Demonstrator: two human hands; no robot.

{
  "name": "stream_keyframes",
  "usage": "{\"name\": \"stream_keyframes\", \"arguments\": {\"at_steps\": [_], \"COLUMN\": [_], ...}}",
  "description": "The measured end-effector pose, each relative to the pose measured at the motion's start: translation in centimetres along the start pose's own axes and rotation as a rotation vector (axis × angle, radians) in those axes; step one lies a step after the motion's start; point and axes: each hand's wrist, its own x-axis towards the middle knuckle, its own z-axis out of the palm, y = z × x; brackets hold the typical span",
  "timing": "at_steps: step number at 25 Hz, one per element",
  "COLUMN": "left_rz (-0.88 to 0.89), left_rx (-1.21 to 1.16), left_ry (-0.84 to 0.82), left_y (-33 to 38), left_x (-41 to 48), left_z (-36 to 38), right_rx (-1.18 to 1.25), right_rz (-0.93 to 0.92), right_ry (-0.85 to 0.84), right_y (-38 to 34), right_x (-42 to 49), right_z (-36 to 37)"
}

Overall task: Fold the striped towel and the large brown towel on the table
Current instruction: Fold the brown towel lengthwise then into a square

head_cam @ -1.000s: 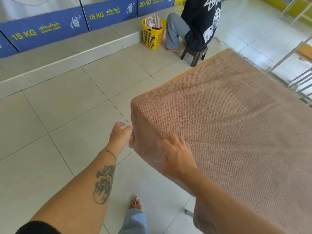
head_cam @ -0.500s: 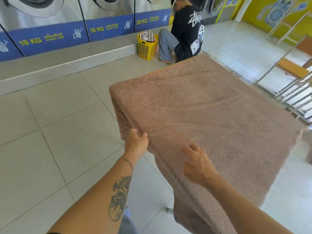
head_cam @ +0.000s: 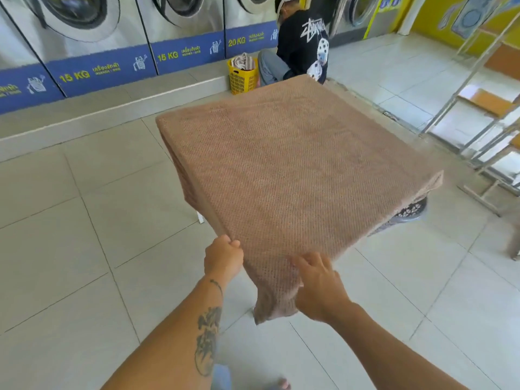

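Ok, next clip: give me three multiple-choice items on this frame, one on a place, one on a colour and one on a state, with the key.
1. Where does the yellow basket stand?
A. On the floor by the washing machines
B. On a chair
C. Hanging from a rack

2. What colour is the large towel?
A. Blue and white stripes
B. Brown
C. Green

3. What is the left hand doing?
A. Hanging free
B. Gripping the towel's near edge
C. Pressing flat on the floor

Key:
1 A: the basket sits on the tiles against the step below the machines.
2 B: the weave is plain brown all over.
3 B: the fingers curl round the hem at the near corner.
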Motion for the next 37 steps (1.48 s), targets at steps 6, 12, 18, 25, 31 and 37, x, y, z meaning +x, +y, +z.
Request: {"name": "stream_keyframes", "arguments": {"at_steps": [6, 12, 18, 25, 31, 37], "left_rz": [-0.052, -0.059, 0.099, 0.036, 0.071, 0.000], "left_rx": [0.118, -0.209, -0.139, -0.280, -0.118, -0.368], "left_ry": [0.115, -0.464, -0.701, -0.579, -0.372, -0.020], "left_y": [-4.2, -4.9, -6.0, -5.9, -3.3, -2.9], "left_x": [2.1, -0.9, -4.2, -7.3, -8.9, -13.2], "left_z": [-4.9, -3.2, 2.1, 3.9, 6.5, 9.3], "right_rx": [-0.110, -0.212, -0.253, -0.321, -0.399, 0.185], "right_rz": [-0.098, -0.055, -0.047, -0.122, -0.339, -0.331], "right_ry": [-0.025, 0.013, 0.064, 0.014, -0.092, -0.171], "right_y": [-3.8, -5.6, -6.3, -4.8, -2.2, 0.1], "right_x": [-1.4, 0.4, 0.7, 0.5, 0.4, 1.4], "right_z": [2.4, 2.9, 2.6, 1.5, 0.3, -5.1]}}
